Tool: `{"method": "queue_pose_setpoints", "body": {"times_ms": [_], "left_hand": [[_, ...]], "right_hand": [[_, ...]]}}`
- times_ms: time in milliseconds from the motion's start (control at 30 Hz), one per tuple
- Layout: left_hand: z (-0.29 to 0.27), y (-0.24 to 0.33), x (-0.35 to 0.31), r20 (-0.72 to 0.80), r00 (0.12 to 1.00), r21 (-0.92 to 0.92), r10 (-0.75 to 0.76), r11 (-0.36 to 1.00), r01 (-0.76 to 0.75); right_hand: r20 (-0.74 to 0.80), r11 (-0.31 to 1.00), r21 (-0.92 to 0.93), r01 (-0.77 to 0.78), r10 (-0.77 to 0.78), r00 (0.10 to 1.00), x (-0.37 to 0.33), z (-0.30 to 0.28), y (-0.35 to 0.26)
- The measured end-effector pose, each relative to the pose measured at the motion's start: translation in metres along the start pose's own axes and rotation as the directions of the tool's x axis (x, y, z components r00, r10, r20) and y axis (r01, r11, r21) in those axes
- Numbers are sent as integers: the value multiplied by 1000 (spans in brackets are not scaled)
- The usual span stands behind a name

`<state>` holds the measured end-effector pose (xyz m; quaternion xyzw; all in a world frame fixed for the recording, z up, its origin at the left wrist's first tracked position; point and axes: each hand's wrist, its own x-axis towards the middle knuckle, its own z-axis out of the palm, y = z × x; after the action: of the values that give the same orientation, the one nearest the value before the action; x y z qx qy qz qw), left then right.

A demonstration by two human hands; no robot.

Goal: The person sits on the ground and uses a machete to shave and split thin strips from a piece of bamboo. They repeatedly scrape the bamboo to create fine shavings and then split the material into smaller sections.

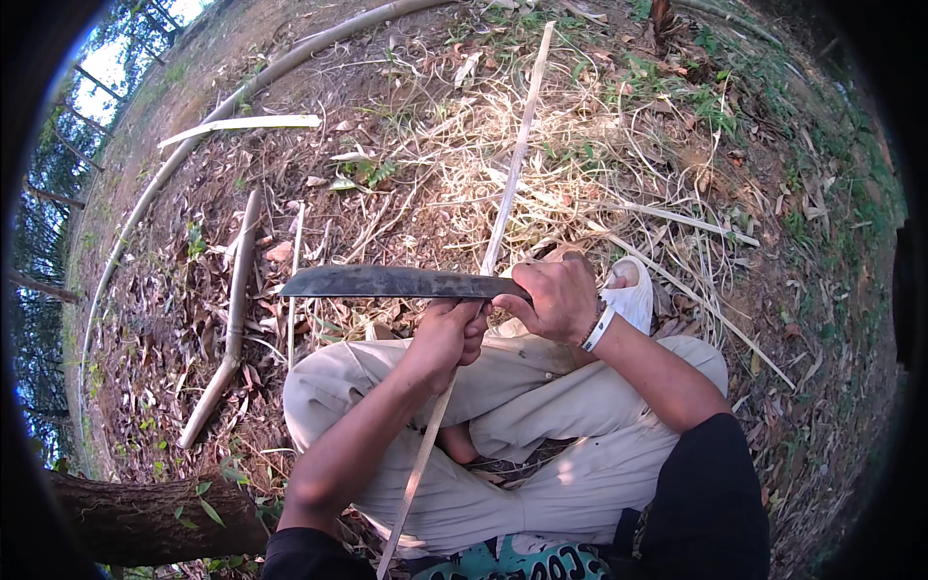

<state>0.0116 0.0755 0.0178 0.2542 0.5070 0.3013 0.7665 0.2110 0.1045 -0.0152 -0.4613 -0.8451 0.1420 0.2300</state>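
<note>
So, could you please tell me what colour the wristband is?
White wristband, on the right hand; head view.

The blade across the middle of the frame is dark grey, mottled with blackish patches. The long bamboo strip running from upper centre down to the lower edge is pale straw-yellow. The trousers are light beige, the sandal at centre right white, the wristband white too. Sleeves at the bottom are black. Dry brown leaves cover the ground, with pale shavings and green weeds upper right.
</note>
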Motion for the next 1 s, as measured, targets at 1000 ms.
{"method": "queue_pose_setpoints", "body": {"times_ms": [1000], "left_hand": [[-20,-10,-131,65,990,131,-125,985,116]], "right_hand": [[-135,940,-184,-287,265,955,9,-55,107]]}}
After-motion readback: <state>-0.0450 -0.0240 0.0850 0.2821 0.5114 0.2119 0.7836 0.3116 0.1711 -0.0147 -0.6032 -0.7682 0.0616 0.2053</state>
